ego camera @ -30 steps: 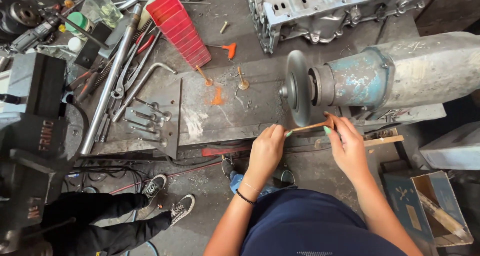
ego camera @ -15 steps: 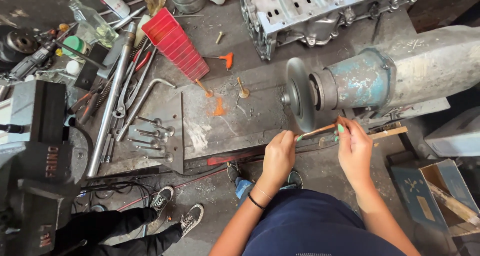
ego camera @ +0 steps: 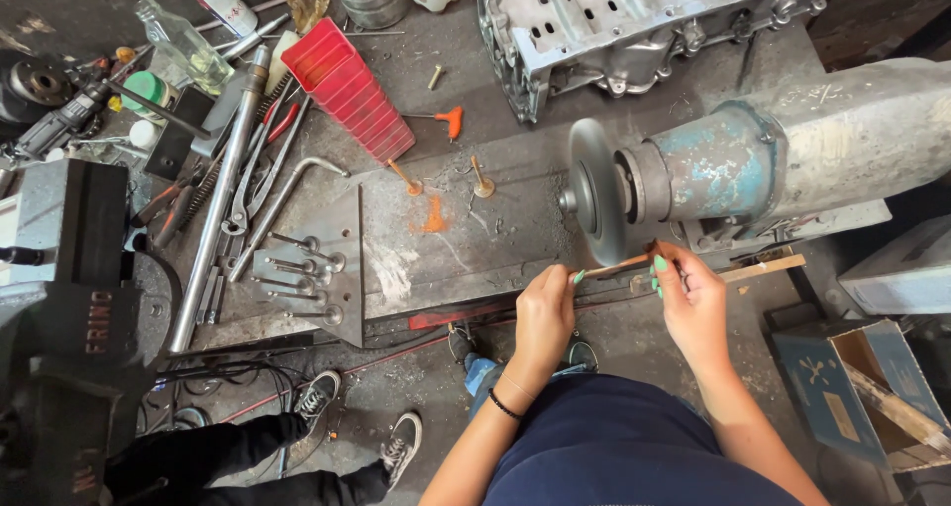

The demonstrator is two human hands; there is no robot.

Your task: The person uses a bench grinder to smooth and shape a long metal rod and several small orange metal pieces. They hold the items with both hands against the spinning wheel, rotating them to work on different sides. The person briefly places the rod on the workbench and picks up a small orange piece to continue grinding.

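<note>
A long thin wooden stick [ego camera: 763, 266] lies crosswise under the grey grinding wheel [ego camera: 592, 204] of a bench grinder [ego camera: 792, 159] with a chipped blue housing. My left hand [ego camera: 545, 318] pinches the stick's left end just below the wheel. My right hand [ego camera: 690, 298] grips the stick further right, under the motor body. The stick's near end touches or nearly touches the wheel's lower rim; I cannot tell which.
The steel workbench [ego camera: 466, 249] carries a red plastic tray [ego camera: 349, 88], engine valves [ego camera: 297, 268], a long steel bar [ego camera: 213, 209], pliers, a glass bottle [ego camera: 183, 46] and an engine block [ego camera: 634, 21]. A vise [ego camera: 69, 268] stands left. Another person's shoes [ego camera: 401, 447] sit below. A cardboard box [ego camera: 862, 387] is at right.
Both hands stay on the stick at the wheel, its left end shifted slightly along the lower rim. The camera has drifted, so the bench appears lower and more to the right.
</note>
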